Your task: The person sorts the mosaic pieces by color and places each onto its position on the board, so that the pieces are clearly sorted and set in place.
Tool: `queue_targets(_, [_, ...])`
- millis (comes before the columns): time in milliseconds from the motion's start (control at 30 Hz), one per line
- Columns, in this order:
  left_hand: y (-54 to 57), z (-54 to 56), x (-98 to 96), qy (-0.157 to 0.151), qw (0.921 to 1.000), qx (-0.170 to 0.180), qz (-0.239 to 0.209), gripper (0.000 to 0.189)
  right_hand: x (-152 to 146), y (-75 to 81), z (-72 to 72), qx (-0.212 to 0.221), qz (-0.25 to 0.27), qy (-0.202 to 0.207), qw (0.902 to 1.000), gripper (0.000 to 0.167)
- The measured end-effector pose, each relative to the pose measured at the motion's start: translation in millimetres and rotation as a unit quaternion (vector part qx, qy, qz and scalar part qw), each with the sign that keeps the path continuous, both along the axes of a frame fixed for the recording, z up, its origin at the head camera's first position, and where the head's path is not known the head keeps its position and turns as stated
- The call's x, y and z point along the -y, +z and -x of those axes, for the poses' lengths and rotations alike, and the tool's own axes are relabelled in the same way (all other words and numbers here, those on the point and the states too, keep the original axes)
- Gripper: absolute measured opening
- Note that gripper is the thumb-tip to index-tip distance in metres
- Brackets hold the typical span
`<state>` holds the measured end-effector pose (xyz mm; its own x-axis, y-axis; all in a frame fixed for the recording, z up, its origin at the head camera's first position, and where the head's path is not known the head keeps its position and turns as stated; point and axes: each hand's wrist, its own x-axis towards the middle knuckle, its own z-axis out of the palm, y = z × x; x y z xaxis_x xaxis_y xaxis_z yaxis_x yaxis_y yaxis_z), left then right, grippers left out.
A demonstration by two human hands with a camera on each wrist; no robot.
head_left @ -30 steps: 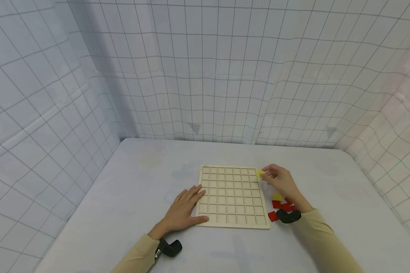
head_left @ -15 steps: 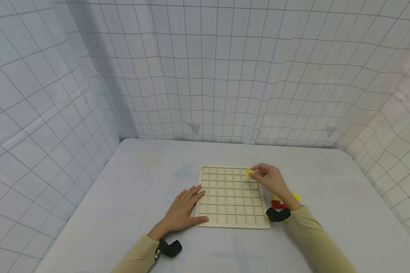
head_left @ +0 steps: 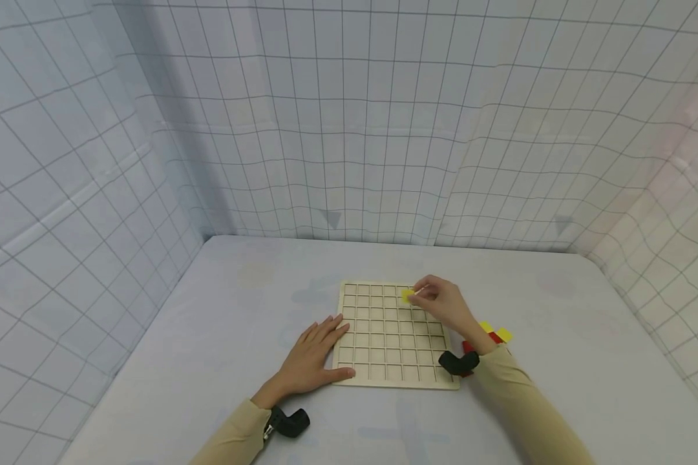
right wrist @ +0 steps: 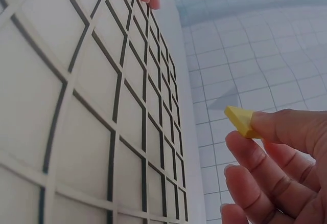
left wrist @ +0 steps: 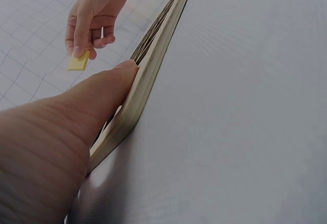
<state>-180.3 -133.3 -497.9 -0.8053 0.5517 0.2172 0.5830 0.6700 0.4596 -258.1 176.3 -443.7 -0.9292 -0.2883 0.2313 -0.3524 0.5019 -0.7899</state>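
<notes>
A pale wooden grid board (head_left: 385,355) with square cells lies flat on the table. My left hand (head_left: 311,358) rests on its left edge, fingers spread and the thumb on the near left corner; the left wrist view shows the thumb (left wrist: 110,86) on the rim. Between thumb and fingers, my right hand (head_left: 444,307) pinches a yellow square tile (right wrist: 240,120). That tile is held above the board's far right part, apart from the cells in the right wrist view.
Right of the board lie loose yellow tiles (head_left: 504,334) and red tiles (head_left: 468,347), partly hidden by my right wrist. A black wrist device (head_left: 458,363) sits on that wrist. A white curtain with a grid pattern (head_left: 384,142) stands behind the table.
My right hand has moved left with the yellow tile, from the board's far right corner to over its far cells. The left hand has stayed in place.
</notes>
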Motion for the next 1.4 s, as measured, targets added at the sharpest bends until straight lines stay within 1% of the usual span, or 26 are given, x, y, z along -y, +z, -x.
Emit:
queue_targets(267, [-2.2, 0.5, 0.0, 0.002, 1.0000, -0.004, -0.003, 0.084, 10.7, -4.0, 3.6, 0.004, -0.007, 0.023, 0.9997, 0.017])
queue_targets(433, [-3.3, 0.5, 0.0, 0.004, 1.0000, -0.007, -0.006, 0.084, 17.7, -4.7, 3.1, 0.016, -0.009, 0.027, 0.9995, 0.013])
queue_targets(600, [-3.4, 0.8, 0.8, 0.007, 0.9999, -0.010, 0.001, 0.084, 24.6, -6.0, 1.9, 0.005, -0.010, 0.037, 0.9992, 0.013])
queue_targets(733, [-1.9, 0.8, 0.2, 0.006, 0.9999, -0.008, -0.003, 0.083, 28.9, -6.8, 1.6, 0.000, -0.011, 0.038, 0.9992, 0.013])
queue_targets(933, [-1.2, 1.2, -1.3, 0.012, 0.9999, 0.008, 0.006, 0.084, 32.9, -7.4, 1.5, 0.020, -0.002, 0.043, 0.9989, 0.013])
queue_targets(1167, [-0.7, 1.1, -2.2, 0.011, 0.9999, -0.001, -0.002, 0.084, 37.7, -11.4, 4.0, 0.027, 0.001, 0.035, 0.9990, 0.014])
queue_targets(1333, [1.1, 0.2, -2.1, 0.013, 0.9999, 0.007, 0.005, 0.084, 41.9, -16.6, 6.3, 0.049, 0.000, 0.033, 0.9982, 0.012])
queue_targets(1400, [2.0, 0.2, -2.2, 0.012, 0.9999, 0.009, 0.007, 0.084, 43.4, -17.5, 6.4, 0.054, -0.010, 0.031, 0.9980, 0.011])
